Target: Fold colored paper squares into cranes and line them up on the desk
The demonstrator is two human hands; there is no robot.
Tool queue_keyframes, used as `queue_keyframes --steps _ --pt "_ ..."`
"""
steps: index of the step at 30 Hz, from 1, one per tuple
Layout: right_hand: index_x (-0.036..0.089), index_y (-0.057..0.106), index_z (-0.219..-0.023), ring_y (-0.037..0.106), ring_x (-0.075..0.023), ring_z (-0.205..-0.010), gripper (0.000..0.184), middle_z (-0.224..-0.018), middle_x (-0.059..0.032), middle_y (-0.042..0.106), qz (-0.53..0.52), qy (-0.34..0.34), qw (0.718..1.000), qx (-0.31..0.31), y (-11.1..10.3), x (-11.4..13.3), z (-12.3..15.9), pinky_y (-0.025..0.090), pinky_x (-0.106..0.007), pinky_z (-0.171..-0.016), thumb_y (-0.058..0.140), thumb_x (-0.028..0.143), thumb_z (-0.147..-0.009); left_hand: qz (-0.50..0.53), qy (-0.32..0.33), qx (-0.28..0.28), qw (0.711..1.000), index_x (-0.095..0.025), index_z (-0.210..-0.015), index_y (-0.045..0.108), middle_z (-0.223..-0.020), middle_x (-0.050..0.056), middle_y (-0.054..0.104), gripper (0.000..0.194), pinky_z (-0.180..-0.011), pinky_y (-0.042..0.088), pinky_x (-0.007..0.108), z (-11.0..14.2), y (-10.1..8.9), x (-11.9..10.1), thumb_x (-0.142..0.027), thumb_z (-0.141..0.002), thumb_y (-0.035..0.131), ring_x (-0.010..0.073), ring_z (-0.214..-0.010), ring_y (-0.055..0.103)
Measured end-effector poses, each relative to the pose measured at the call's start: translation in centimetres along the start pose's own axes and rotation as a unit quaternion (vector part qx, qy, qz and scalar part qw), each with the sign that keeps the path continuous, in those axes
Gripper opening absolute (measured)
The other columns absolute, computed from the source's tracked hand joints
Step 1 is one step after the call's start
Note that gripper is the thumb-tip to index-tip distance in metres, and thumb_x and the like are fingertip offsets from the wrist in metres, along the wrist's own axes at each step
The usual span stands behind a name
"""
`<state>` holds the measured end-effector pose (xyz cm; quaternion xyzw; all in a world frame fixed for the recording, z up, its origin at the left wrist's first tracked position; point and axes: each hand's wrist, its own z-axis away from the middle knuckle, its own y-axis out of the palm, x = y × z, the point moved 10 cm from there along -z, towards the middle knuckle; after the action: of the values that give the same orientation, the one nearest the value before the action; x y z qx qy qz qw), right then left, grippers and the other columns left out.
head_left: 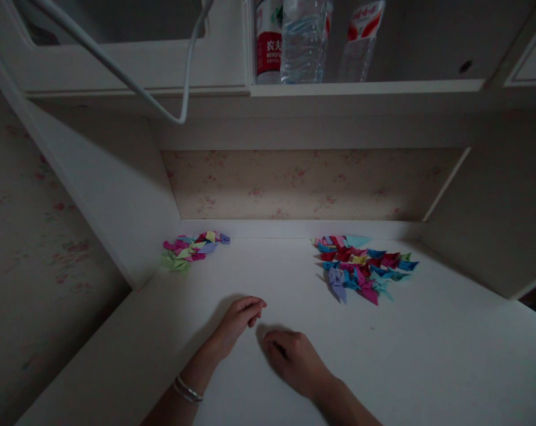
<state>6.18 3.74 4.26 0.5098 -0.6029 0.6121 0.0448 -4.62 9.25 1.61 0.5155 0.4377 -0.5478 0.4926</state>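
Observation:
My left hand (240, 318) lies on the white desk (268, 272) with its fingers loosely curled together; nothing shows in it. Close by on its right, my right hand (294, 360) rests in a loose fist, and no object can be seen in its grip. The two hands are apart. Beyond the right hand lies a large cluster of colourful folded-paper cranes (361, 265), set in several rows of red, blue, pink, teal and lilac. A smaller pile of folded-paper cranes (190, 251), mostly green, pink and lilac, is at the back left corner. Neither hand touches the paper.
Overhead, a shelf (365, 89) holds plastic bottles (303, 47). A white cable (186, 89) hangs in a loop in front of the cabinet at upper left. Side panels (103, 171) close in the desk at left and right, with flowered wallpaper (294, 183) at the back.

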Motion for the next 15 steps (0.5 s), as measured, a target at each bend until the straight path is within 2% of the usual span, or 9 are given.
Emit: queue_keyframes --steps 15 --pt "0.021 0.061 -0.076 0.057 -0.0111 -0.067 0.026 -0.072 0.0012 0.062 0.005 0.0 1.0 0.0 -0.17 0.26 -0.05 0.038 -0.02 -0.065 0.041 0.017 -0.091 0.002 0.001 0.005 1.0 -0.013 -0.084 0.068 -0.066 -0.001 0.053 0.029 -0.055 0.03 0.023 -0.04 0.02 0.07 -0.04 -0.074 0.064 0.0103 -0.057 0.043"
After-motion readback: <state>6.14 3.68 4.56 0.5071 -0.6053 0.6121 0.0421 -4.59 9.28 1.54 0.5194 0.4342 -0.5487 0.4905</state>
